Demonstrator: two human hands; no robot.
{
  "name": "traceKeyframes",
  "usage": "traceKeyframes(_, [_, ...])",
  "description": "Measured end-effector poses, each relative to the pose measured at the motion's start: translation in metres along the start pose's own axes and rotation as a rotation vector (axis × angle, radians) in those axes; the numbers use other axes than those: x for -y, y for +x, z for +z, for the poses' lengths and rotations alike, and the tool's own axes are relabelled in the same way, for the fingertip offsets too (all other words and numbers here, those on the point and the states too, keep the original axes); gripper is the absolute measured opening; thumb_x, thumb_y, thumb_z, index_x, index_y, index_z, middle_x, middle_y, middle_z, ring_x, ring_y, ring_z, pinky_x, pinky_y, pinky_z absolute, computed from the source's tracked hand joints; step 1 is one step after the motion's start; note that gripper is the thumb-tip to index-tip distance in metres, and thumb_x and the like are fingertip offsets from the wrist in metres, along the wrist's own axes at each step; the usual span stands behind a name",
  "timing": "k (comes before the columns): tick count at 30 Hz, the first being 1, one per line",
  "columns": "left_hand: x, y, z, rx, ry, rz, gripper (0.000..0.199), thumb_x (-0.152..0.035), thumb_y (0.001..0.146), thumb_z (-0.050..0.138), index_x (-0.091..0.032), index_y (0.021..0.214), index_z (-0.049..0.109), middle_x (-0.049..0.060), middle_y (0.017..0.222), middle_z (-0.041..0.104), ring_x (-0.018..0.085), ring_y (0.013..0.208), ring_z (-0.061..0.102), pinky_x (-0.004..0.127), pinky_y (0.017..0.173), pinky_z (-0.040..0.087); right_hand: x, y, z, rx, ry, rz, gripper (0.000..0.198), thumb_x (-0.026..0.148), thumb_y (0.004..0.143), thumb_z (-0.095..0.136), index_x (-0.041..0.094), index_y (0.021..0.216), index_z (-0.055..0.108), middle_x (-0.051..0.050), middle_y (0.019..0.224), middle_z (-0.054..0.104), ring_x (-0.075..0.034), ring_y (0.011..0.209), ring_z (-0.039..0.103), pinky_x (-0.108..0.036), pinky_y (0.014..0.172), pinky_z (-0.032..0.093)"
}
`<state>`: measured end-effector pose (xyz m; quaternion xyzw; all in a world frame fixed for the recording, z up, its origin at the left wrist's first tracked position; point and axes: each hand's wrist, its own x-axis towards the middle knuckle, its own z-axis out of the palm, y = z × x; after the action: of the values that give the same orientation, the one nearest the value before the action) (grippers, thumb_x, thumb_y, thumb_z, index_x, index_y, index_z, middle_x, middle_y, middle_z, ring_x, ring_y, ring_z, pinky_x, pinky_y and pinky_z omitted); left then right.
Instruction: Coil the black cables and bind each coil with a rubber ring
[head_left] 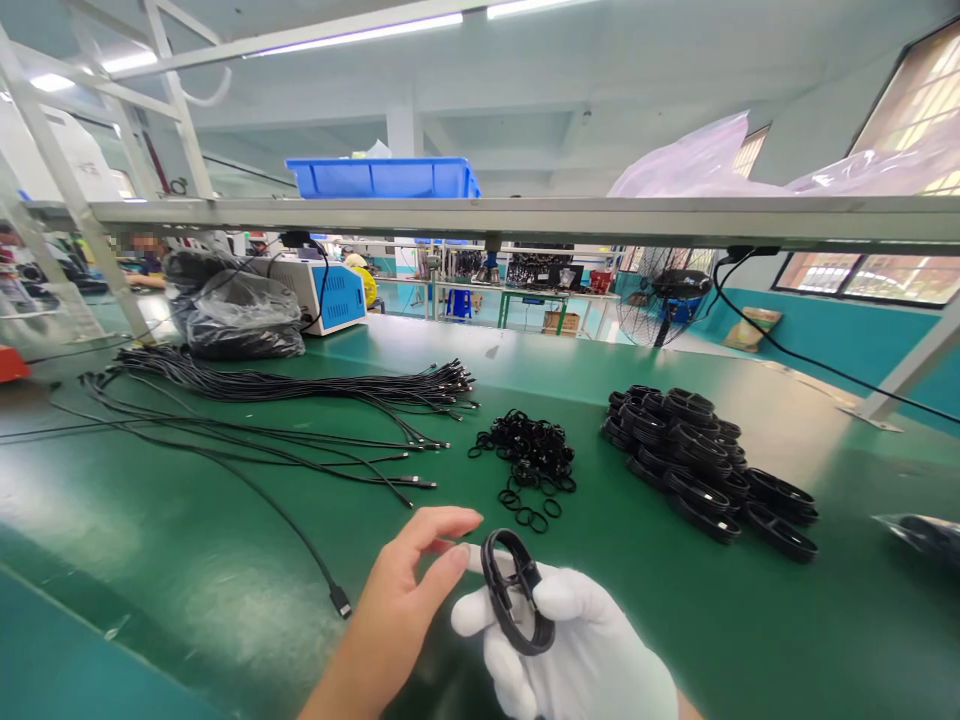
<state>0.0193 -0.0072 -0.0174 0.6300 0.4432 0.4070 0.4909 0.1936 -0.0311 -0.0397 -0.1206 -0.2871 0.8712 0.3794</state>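
A coiled black cable (493, 592), bent into an oval loop, sits in my white-gloved right hand (592, 640), whose fingers and thumb close around it. A metal connector shows inside the loop. My bare left hand (401, 580) is just left of the coil, thumb and index finger stretched out with a gap between them and nothing seen in it. Beyond the hands lies a heap of small black rings (531, 450). Finished-looking coiled cables (697, 450) are piled to the right. Left of the rings stretches a bundle of straight black cables (315, 385), and one loose cable's connector (341, 600) points toward me.
On the green table (225, 620), a blue-and-white machine (330, 295) and a plastic bag of black items (244, 315) stand back left. A shelf (525, 215) spans overhead, carrying a blue bin (382, 180). A clear bag (926, 535) lies at far right.
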Motion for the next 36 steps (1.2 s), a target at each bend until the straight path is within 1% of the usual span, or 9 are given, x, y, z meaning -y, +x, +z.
traceKeyframes(3, [0.003,0.008,0.000,0.250,-0.245,-0.056,0.029,-0.032,0.084,0.053,-0.026,0.112,0.059,0.003,0.113,0.061,0.020,0.105,0.053,0.031,0.092,0.040,-0.001,-0.001,-0.003,0.003,-0.005,0.098,0.043,0.037,0.070,0.052,0.010,0.101,0.061,-0.008,0.079,0.068,-0.013,0.056,0.059,-0.022,0.052,0.039])
traceKeyframes(6, [0.010,0.016,0.001,0.328,-0.345,-0.038,0.026,-0.032,0.081,0.058,-0.021,0.104,0.063,0.003,0.098,0.064,0.018,0.092,0.057,0.028,0.085,0.042,-0.007,0.003,-0.008,-0.044,-0.031,0.126,0.048,0.044,0.073,0.050,0.001,0.089,0.063,-0.010,0.067,0.065,-0.012,0.051,0.057,-0.021,0.047,0.037])
traceKeyframes(11, [0.021,0.020,-0.003,0.244,-0.311,-0.052,0.022,-0.033,0.080,0.061,-0.022,0.099,0.064,0.000,0.093,0.063,0.015,0.087,0.055,0.026,0.082,0.041,-0.009,0.010,-0.003,-0.244,-0.260,-0.029,0.042,0.042,0.070,0.059,0.013,0.099,0.056,-0.011,0.098,0.062,-0.012,0.055,0.059,-0.023,0.048,0.041])
traceKeyframes(17, [0.021,0.018,-0.003,0.217,-0.253,-0.073,0.024,-0.034,0.080,0.059,-0.022,0.100,0.064,0.001,0.092,0.064,0.017,0.088,0.056,0.028,0.083,0.040,-0.002,0.012,0.018,-0.542,-0.668,0.089,0.039,0.016,0.057,0.055,0.016,0.096,0.050,-0.008,0.100,0.056,-0.008,0.048,0.055,-0.025,0.050,0.040])
traceKeyframes(22, [0.023,0.018,0.002,0.179,-0.191,-0.058,0.027,-0.039,0.081,0.058,-0.022,0.099,0.066,0.002,0.094,0.065,0.019,0.090,0.056,0.030,0.085,0.041,-0.006,0.014,0.011,-0.486,-0.604,0.076,0.037,0.018,0.054,0.057,0.015,0.090,0.049,-0.006,0.095,0.056,-0.008,0.050,0.054,-0.025,0.051,0.039])
traceKeyframes(26, [0.030,0.021,-0.001,-0.006,-0.267,-0.064,0.034,-0.046,0.085,0.047,-0.021,0.100,0.066,0.005,0.102,0.065,0.020,0.099,0.054,0.033,0.092,0.038,-0.004,0.013,0.007,-0.439,-0.551,-0.009,0.043,0.029,0.059,0.055,0.017,0.099,0.047,-0.007,0.098,0.055,-0.009,0.053,0.053,-0.025,0.049,0.038])
traceKeyframes(32, [0.035,0.024,-0.007,-0.180,-0.184,-0.160,0.035,-0.047,0.080,0.053,-0.017,0.092,0.065,0.005,0.090,0.065,0.017,0.079,0.053,0.032,0.081,0.040,-0.004,0.011,0.009,-0.782,-1.578,0.092,0.048,0.017,0.057,0.054,0.023,0.104,0.059,-0.006,0.103,0.054,-0.026,0.097,0.050,-0.040,0.085,0.039])
traceKeyframes(34, [0.035,0.023,-0.007,-0.184,-0.156,-0.147,0.035,-0.047,0.079,0.052,-0.017,0.091,0.065,0.005,0.086,0.064,0.017,0.078,0.052,0.031,0.079,0.040,-0.001,0.007,0.006,-0.769,-1.734,0.237,0.062,0.017,0.054,0.057,0.023,0.116,0.056,-0.009,0.111,0.052,-0.031,0.106,0.045,-0.044,0.091,0.036])
traceKeyframes(36, [0.032,0.023,-0.006,-0.185,-0.136,-0.148,0.034,-0.047,0.079,0.052,-0.017,0.090,0.065,0.004,0.086,0.064,0.017,0.077,0.052,0.030,0.079,0.040,0.008,0.000,0.003,-0.688,-1.665,0.298,0.077,0.018,0.054,0.060,0.023,0.130,0.045,-0.009,0.119,0.051,-0.030,0.112,0.043,-0.041,0.095,0.035])
